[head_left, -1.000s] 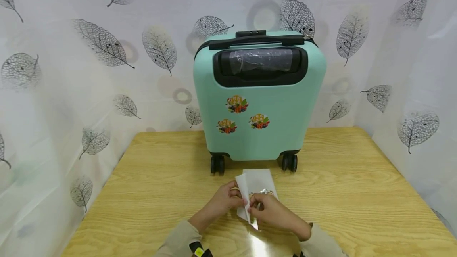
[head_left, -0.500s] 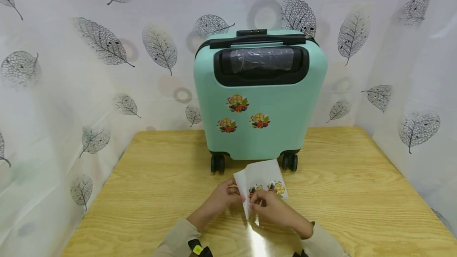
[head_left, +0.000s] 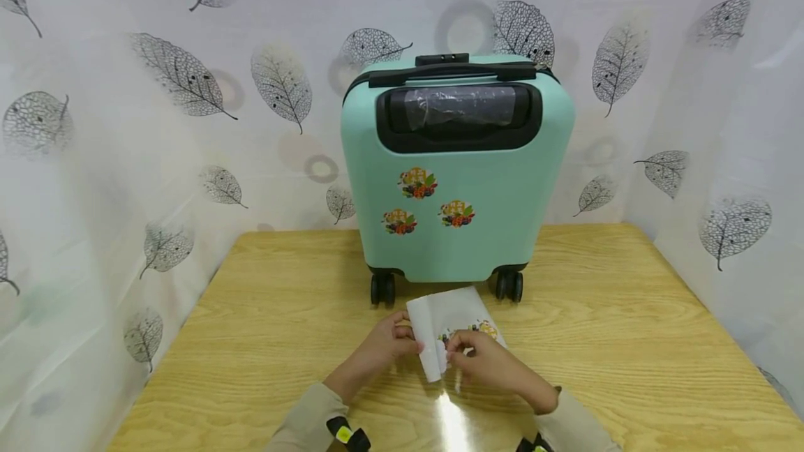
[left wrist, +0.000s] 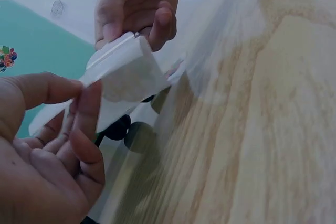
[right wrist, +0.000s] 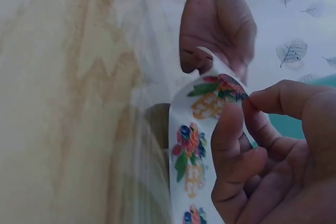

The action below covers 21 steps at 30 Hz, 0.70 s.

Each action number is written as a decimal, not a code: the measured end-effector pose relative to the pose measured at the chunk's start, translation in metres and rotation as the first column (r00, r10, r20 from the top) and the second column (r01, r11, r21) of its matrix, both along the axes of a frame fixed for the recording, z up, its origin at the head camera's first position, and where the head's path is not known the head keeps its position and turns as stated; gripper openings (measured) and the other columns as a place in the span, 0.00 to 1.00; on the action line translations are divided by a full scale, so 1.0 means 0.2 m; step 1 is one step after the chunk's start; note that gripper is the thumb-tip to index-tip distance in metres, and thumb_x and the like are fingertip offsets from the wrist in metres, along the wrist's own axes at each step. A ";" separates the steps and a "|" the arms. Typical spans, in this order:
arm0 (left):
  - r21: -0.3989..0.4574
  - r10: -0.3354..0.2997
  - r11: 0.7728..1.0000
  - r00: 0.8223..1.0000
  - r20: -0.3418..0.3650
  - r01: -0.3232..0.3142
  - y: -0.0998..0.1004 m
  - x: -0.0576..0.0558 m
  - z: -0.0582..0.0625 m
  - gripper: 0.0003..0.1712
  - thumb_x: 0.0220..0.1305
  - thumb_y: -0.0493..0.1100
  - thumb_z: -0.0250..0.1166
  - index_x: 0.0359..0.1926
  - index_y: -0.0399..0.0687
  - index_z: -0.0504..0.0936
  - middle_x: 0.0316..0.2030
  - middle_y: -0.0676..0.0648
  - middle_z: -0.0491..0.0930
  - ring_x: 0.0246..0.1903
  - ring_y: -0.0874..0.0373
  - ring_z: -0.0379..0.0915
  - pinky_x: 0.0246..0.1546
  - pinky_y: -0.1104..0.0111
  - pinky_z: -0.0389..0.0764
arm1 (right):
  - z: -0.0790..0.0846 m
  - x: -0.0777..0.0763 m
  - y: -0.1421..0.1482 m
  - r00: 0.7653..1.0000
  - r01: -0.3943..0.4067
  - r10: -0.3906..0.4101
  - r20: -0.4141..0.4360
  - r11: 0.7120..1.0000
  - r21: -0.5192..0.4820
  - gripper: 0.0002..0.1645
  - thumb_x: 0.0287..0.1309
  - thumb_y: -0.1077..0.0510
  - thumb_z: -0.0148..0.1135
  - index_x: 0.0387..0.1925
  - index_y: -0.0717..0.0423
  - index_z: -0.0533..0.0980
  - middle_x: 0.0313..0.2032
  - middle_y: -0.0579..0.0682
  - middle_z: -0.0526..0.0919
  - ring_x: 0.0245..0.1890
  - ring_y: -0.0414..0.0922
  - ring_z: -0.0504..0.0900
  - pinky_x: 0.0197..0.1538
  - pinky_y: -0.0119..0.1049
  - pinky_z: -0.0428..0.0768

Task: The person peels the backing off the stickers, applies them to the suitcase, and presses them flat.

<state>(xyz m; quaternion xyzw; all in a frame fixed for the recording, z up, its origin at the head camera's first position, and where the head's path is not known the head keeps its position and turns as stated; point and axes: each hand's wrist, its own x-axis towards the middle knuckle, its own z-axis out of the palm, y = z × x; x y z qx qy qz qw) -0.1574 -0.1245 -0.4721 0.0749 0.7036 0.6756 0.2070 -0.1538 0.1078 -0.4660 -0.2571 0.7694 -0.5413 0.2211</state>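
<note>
A white sticker sheet [head_left: 457,309] printed with round fruit stickers is held over the table, in front of the suitcase. My left hand [head_left: 384,345] pinches its folded-back left edge between thumb and fingers. With thumb and forefinger, my right hand [head_left: 486,363] pinches the edge of one sticker [right wrist: 220,95] at the fold. That sticker's white back [head_left: 442,356] shows between the two hands, partly lifted from the sheet. In the left wrist view the back of the curled sheet [left wrist: 131,80] faces the camera.
A mint-green suitcase [head_left: 490,243] stands upright on the wooden table [head_left: 283,284], on black wheels [head_left: 383,288]. Three round fruit stickers [head_left: 417,183] are on its front. A leaf-patterned white curtain [head_left: 276,5] surrounds the table's back and sides.
The sheet has tilted and shifted, and its left edge is folded over more. Both hands have moved slightly up, and a sticker's white back now shows at the right fingertips.
</note>
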 end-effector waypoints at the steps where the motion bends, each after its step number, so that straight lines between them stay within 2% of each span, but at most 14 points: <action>1: -0.013 -0.002 1.000 1.000 -0.010 0.002 -0.01 0.00 0.00 0.27 0.57 0.30 0.64 0.58 0.31 0.66 0.36 0.44 0.83 0.37 0.61 0.78 0.42 0.67 0.79 | 0.00 -0.01 0.01 1.000 -0.004 0.004 0.004 1.000 0.003 0.09 0.67 0.62 0.52 0.36 0.66 0.75 0.35 0.55 0.78 0.21 0.38 0.77 0.26 0.32 0.79; 6: -0.088 -0.004 0.996 0.998 -0.061 -0.002 -0.05 -0.03 -0.02 0.33 0.57 0.30 0.64 0.62 0.27 0.61 0.38 0.35 0.83 0.36 0.59 0.78 0.38 0.68 0.78 | 0.02 -0.03 0.07 1.000 -0.023 0.023 0.002 0.999 0.037 0.10 0.68 0.60 0.52 0.37 0.65 0.75 0.35 0.55 0.79 0.23 0.41 0.78 0.28 0.32 0.78; 10: -0.120 -0.010 0.993 0.998 -0.065 0.002 -0.08 -0.04 -0.03 0.35 0.56 0.30 0.64 0.63 0.27 0.60 0.36 0.35 0.84 0.34 0.60 0.78 0.35 0.70 0.76 | 0.04 -0.06 0.12 1.000 -0.020 0.021 -0.006 0.996 0.089 0.10 0.68 0.58 0.53 0.37 0.63 0.75 0.34 0.53 0.78 0.24 0.41 0.78 0.26 0.31 0.76; 17: -0.165 -0.020 0.986 0.998 -0.065 0.009 -0.12 -0.06 -0.04 0.30 0.56 0.29 0.63 0.58 0.28 0.62 0.30 0.44 0.83 0.28 0.62 0.74 0.29 0.71 0.73 | 0.07 -0.08 0.21 0.999 -0.034 0.031 0.023 0.994 0.101 0.12 0.70 0.56 0.51 0.40 0.63 0.74 0.33 0.60 0.78 0.24 0.43 0.76 0.24 0.31 0.70; 21: -0.193 -0.028 0.981 0.998 -0.060 0.016 -0.14 -0.07 -0.04 0.32 0.55 0.29 0.64 0.59 0.27 0.61 0.28 0.47 0.82 0.27 0.63 0.74 0.27 0.71 0.72 | 0.08 -0.10 0.24 0.999 -0.037 0.033 0.035 0.995 0.095 0.12 0.70 0.56 0.50 0.40 0.63 0.74 0.31 0.61 0.78 0.23 0.42 0.74 0.23 0.30 0.69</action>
